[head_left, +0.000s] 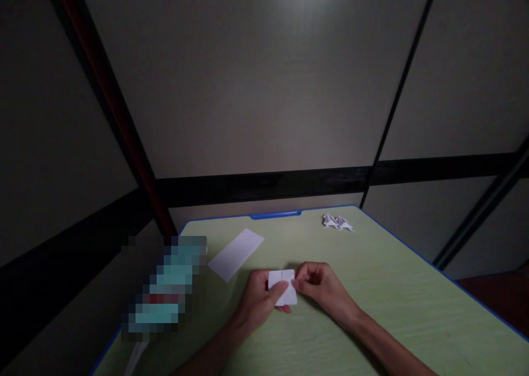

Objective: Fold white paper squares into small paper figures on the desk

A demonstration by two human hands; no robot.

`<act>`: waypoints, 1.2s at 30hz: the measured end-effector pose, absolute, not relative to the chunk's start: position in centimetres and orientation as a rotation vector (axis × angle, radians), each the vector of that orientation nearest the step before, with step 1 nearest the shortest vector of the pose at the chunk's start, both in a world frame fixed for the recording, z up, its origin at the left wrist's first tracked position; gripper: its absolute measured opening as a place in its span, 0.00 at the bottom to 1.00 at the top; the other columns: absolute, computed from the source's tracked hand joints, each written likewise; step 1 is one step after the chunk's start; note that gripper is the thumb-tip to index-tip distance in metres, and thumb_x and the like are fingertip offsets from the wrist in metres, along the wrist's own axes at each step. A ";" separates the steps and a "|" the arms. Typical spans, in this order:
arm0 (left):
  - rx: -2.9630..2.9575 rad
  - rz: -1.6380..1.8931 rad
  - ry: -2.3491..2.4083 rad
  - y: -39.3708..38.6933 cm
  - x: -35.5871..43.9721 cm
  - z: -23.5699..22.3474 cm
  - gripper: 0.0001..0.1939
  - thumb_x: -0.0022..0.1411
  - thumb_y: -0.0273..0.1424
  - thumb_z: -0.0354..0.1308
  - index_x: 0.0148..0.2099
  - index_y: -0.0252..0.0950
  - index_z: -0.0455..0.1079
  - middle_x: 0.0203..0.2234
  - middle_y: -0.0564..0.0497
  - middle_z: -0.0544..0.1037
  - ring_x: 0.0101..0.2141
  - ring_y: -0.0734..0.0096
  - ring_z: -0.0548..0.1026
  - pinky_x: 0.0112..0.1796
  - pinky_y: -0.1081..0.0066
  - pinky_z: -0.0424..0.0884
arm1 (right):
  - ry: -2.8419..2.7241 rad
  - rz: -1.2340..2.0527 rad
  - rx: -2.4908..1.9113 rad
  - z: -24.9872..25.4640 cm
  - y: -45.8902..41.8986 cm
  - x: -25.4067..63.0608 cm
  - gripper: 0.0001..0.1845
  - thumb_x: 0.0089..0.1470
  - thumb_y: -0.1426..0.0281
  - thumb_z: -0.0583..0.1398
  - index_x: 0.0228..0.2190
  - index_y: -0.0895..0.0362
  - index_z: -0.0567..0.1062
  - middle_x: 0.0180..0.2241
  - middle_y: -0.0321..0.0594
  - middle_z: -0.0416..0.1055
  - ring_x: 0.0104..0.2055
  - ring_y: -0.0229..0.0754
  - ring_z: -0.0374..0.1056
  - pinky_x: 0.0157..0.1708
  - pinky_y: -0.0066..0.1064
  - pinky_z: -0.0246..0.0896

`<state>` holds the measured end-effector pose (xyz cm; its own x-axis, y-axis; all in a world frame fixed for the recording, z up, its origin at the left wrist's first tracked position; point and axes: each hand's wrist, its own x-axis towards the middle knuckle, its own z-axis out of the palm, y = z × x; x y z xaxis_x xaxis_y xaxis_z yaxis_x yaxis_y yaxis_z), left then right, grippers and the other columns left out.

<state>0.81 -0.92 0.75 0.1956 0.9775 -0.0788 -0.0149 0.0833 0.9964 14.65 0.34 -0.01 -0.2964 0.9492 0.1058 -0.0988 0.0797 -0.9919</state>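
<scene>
A small folded white paper (283,288) lies on the green table (372,299) between both hands. My left hand (261,299) pinches its left side, thumb on top. My right hand (320,285) pinches its right edge with curled fingers. Both hands rest low on the tabletop near its middle.
A flat white paper strip (235,253) lies to the left of the hands. Two small folded paper figures (336,222) sit near the far edge by a blue rim handle (275,215). A blurred-out object (165,288) covers the table's left edge. Walls stand close behind.
</scene>
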 end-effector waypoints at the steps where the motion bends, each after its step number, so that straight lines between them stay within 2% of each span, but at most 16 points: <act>1: 1.224 1.013 1.088 -0.9 0.8 0.7 0.11 0.40 0.33 0.56 0.22 0.27 0.68 0.12 0.52 0.70 0.13 0.75 0.66 0.15 0.75 0.65 | -1.397 1.396 -0.909 0.0 0.3 14.7 0.09 0.34 0.73 0.60 0.13 0.62 0.64 0.14 0.31 0.61 0.16 0.29 0.53 0.17 0.22 0.44; 8: 1.263 0.962 1.005 -0.7 0.6 0.7 0.12 0.41 0.34 0.56 0.21 0.27 0.68 0.12 0.51 0.70 0.13 0.75 0.67 0.15 0.76 0.64 | -1.360 1.439 -0.860 0.8 0.1 15.1 0.07 0.33 0.77 0.59 0.12 0.62 0.65 0.15 0.33 0.65 0.18 0.30 0.57 0.19 0.22 0.49; 12: 1.254 0.968 1.041 -0.7 0.6 0.7 0.11 0.41 0.33 0.56 0.21 0.27 0.68 0.12 0.51 0.70 0.13 0.75 0.67 0.15 0.76 0.64 | -1.352 1.450 -0.898 0.6 0.2 15.0 0.07 0.32 0.77 0.60 0.12 0.62 0.64 0.13 0.31 0.64 0.16 0.28 0.55 0.17 0.21 0.47; 17: 1.282 0.967 1.058 -0.9 0.7 0.6 0.09 0.41 0.31 0.55 0.20 0.28 0.68 0.13 0.52 0.70 0.14 0.74 0.67 0.17 0.74 0.66 | -1.320 1.411 -0.902 0.1 0.5 14.5 0.14 0.27 0.79 0.62 0.13 0.59 0.59 0.11 0.25 0.59 0.13 0.25 0.50 0.14 0.19 0.44; 23: 1.312 0.942 1.029 -1.1 0.8 1.0 0.09 0.42 0.31 0.54 0.20 0.27 0.69 0.13 0.51 0.71 0.15 0.74 0.67 0.18 0.74 0.65 | -1.235 1.494 -0.815 0.5 0.2 14.6 0.21 0.26 0.77 0.63 0.16 0.56 0.52 0.11 0.25 0.63 0.13 0.27 0.54 0.14 0.19 0.47; 30: 1.341 0.860 0.900 -0.5 -0.1 0.7 0.12 0.44 0.33 0.54 0.27 0.27 0.70 0.16 0.48 0.73 0.16 0.74 0.69 0.18 0.75 0.64 | -1.233 1.572 -0.777 0.9 0.1 15.2 0.21 0.28 0.74 0.64 0.17 0.57 0.53 0.13 0.28 0.66 0.14 0.29 0.58 0.16 0.20 0.49; 36: 1.316 0.888 0.976 -0.3 0.3 0.5 0.13 0.42 0.35 0.55 0.26 0.27 0.69 0.15 0.49 0.72 0.15 0.73 0.69 0.17 0.75 0.63 | -1.274 1.511 -0.781 0.5 0.3 14.8 0.21 0.25 0.75 0.65 0.17 0.58 0.55 0.13 0.24 0.61 0.14 0.25 0.53 0.14 0.17 0.45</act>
<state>0.26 -0.27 0.46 0.3539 0.9329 -0.0675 0.0201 0.0646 0.9977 14.79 0.29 0.46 -0.3204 0.9408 0.1108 -0.2680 0.0222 -0.9632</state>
